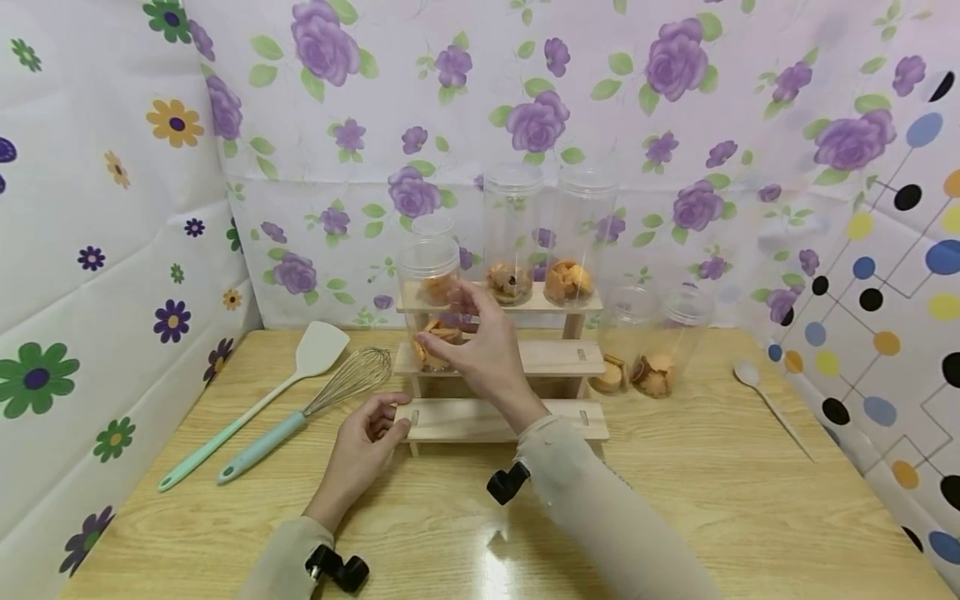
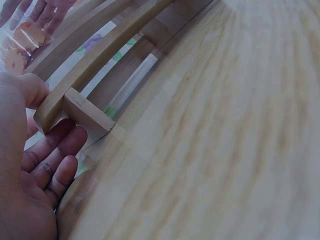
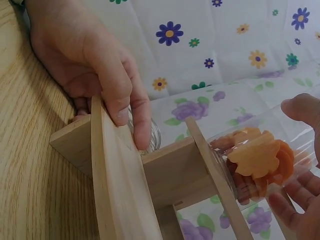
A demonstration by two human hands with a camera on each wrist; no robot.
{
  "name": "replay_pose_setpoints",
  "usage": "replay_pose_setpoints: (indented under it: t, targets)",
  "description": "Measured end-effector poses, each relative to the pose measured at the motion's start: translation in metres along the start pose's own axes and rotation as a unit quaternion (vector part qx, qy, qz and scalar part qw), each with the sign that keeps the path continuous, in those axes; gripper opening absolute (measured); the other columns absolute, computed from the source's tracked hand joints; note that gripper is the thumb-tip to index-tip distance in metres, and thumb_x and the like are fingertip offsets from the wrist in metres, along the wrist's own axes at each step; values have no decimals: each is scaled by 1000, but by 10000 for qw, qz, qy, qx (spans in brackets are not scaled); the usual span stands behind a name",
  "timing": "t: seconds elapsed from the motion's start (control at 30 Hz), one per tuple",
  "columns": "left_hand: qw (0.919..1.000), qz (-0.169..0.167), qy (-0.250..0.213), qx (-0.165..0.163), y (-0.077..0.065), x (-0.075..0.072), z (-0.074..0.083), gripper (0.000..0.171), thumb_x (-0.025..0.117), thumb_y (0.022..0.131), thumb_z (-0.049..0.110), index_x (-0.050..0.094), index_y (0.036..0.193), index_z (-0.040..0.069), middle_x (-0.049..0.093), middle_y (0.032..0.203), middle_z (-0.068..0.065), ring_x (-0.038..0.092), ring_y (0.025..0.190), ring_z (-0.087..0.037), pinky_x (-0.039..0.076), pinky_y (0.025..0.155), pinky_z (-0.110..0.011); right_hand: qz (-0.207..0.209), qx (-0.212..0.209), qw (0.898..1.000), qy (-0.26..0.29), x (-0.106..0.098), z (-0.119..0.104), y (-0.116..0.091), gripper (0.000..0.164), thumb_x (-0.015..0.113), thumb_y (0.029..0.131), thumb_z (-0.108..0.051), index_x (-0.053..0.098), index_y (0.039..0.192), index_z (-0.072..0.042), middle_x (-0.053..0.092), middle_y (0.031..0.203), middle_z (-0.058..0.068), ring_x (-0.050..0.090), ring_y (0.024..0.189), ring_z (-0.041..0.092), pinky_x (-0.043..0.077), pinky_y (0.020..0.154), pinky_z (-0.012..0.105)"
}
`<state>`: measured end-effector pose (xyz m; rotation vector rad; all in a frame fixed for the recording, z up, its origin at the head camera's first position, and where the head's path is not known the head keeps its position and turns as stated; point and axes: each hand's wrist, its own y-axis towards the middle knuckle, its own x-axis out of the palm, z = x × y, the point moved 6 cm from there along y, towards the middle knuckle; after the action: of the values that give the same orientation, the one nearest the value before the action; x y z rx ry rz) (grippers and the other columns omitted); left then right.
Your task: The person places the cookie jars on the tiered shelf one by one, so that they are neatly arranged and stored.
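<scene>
A three-step wooden rack (image 1: pixel 498 421) stands on the table. My left hand (image 1: pixel 363 442) grips the left end of its lowest board, index finger and thumb on the board's edge, other fingers beneath in the left wrist view. My right hand (image 1: pixel 487 342) holds a clear plastic jar (image 3: pixel 255 160) at the left end of the middle step. Thumb and fingers lie on opposite sides of it. Orange-brown, flower-edged snack pieces fill the jar's bottom. Whether its base rests fully on the step, I cannot tell. Another jar (image 1: pixel 432 225) is partly hidden behind it on the top step.
Two tall clear jars (image 1: pixel 513 225) with snacks stand on the top step. Right of the rack are two more jars (image 1: pixel 675 333). A white spatula (image 1: pixel 318 350) and a whisk (image 1: pixel 352 379) lie left; a spoon (image 1: pixel 772 404) lies far right. Patterned cloth surrounds the table.
</scene>
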<state>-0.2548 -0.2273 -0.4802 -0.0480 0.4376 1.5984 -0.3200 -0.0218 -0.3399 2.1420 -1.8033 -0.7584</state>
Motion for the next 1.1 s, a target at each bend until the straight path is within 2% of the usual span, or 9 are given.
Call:
replay_pose_setpoints:
  t: [0.3, 0.53, 0.77, 0.97, 1.1]
  targets:
    - [10000, -17, -14, 4, -1, 1, -1, 28, 75, 107, 13, 75, 135, 15, 66, 102, -13, 60, 82, -18, 50, 72, -24, -62, -132, 9990, -417, -1, -1, -1, 95, 97, 90, -22, 45, 168, -9, 66, 142, 12, 73, 120, 28, 62, 100, 38]
    - [10000, 8, -9, 34, -1, 1, -2, 27, 76, 107, 13, 76, 134, 16, 65, 101, -12, 60, 81, -17, 49, 71, -24, -15, -140, 9989, -448, -11, -6, -7, 97, 98, 89, -22, 45, 170, -16, 62, 148, 12, 68, 125, 32, 61, 103, 46]
    - [9999, -25, -74, 63, -1, 3, -2, 27, 76, 107, 12, 75, 134, 15, 65, 101, -12, 60, 82, -17, 50, 72, -24, 251, -397, 9981, -404, -39, -19, -16, 95, 99, 86, -20, 49, 167, -18, 62, 154, 11, 63, 136, 30, 56, 109, 51]
    - [10000, -8, -49, 71, -1, 2, 0, 27, 76, 107, 13, 75, 134, 15, 66, 101, -12, 61, 82, -17, 50, 72, -24, 462, -824, 9951, -284, -72, -35, -20, 98, 98, 86, -13, 46, 169, -20, 62, 152, 15, 64, 135, 37, 56, 109, 50]
    - [10000, -7, -1, 80, -1, 1, 1, 27, 75, 107, 12, 75, 134, 15, 66, 101, -12, 60, 81, -16, 49, 71, -24, 581, -943, 9935, -258, -94, -42, -24, 100, 98, 85, -9, 46, 169, -22, 61, 153, 11, 62, 137, 40, 54, 109, 51]
